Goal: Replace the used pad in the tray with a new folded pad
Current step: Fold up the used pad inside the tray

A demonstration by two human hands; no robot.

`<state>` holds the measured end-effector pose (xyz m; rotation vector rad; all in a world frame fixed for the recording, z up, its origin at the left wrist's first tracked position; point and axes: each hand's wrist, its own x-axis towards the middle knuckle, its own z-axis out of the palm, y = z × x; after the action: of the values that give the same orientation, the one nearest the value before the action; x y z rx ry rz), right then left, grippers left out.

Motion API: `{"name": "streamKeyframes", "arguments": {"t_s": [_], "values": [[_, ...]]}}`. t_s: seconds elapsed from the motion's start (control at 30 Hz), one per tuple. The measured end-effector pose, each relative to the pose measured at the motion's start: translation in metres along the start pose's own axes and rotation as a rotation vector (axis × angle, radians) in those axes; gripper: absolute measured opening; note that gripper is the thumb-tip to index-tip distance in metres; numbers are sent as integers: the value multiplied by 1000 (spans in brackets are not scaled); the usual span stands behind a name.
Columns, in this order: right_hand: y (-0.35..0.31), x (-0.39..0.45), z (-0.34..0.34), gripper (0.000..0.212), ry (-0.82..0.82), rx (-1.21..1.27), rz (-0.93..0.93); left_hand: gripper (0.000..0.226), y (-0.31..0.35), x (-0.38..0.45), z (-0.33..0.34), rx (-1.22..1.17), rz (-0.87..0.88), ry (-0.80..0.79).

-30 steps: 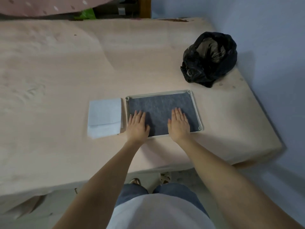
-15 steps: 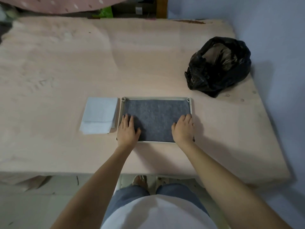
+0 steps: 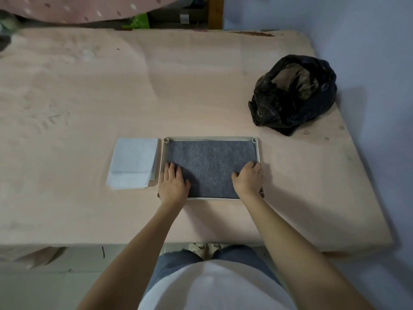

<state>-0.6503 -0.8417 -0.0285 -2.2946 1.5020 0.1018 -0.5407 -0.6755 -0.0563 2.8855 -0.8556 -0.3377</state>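
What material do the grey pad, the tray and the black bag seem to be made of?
Grey pad: probably felt; matte, fuzzy, speckled surface.
Tray: likely plastic; smooth pale rim with moulded round corner posts.
Black bag: thin plastic film; glossy, crumpled, partly see-through.

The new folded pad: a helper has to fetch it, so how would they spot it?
On the pink table, find the tray with the grey pad. The new folded pad lies just left, outside it: pale bluish-white, layered.

Crumpled black plastic bag (image 3: 292, 95) far right on pink worktop (image 3: 89, 97); pink dotted fabric (image 3: 78, 7) and green packet (image 3: 138, 21) behind.
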Motion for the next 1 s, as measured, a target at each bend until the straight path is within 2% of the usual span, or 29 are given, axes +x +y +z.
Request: {"name": "streamKeyframes", "arguments": {"t_s": [0.07, 0.17, 0.23, 0.43, 0.5, 0.57, 0.6, 0.67, 0.73, 0.83, 0.9, 0.97, 1.0], "values": [[-3, 1, -2, 54, 12, 13, 21, 57, 15, 4, -3, 59, 114, 7], [-6, 2, -4, 50, 45, 58, 65, 52, 53, 13, -8, 26, 334, -37], [-6, 3, -6, 49, 69, 111, 105, 44, 81, 20, -10, 1, 394, -69], [0, 15, -16, 47, 86, 367, 191, 34, 128, 38, -12, 46, 316, -182], [5, 19, -20, 37, 76, 442, 174, 34, 134, 41, -11, 59, 300, -195], [11, 20, -21, 17, 23, 502, 147, 34, 139, 44, -10, 51, 288, -208], [14, 20, -22, 17, -14, 514, 135, 34, 141, 45, -10, 36, 279, -214], [20, 20, -21, 25, -76, 503, 111, 34, 145, 47, -11, -32, 264, -232], [24, 20, -23, 28, -98, 500, 70, 34, 147, 49, -12, -200, 234, -257], [30, 17, -25, 19, -185, 459, -32, 34, 151, 55, -14, -471, 177, -276], [31, 11, -26, 33, -241, 396, -96, 44, 158, 60, -19, -531, 143, -305], [28, 3, -26, 45, -267, 337, -148, 60, 166, 66, -26, -501, 122, -353], [26, 0, -25, 48, -269, 314, -160, 61, 168, 69, -27, -458, 123, -368]]}}
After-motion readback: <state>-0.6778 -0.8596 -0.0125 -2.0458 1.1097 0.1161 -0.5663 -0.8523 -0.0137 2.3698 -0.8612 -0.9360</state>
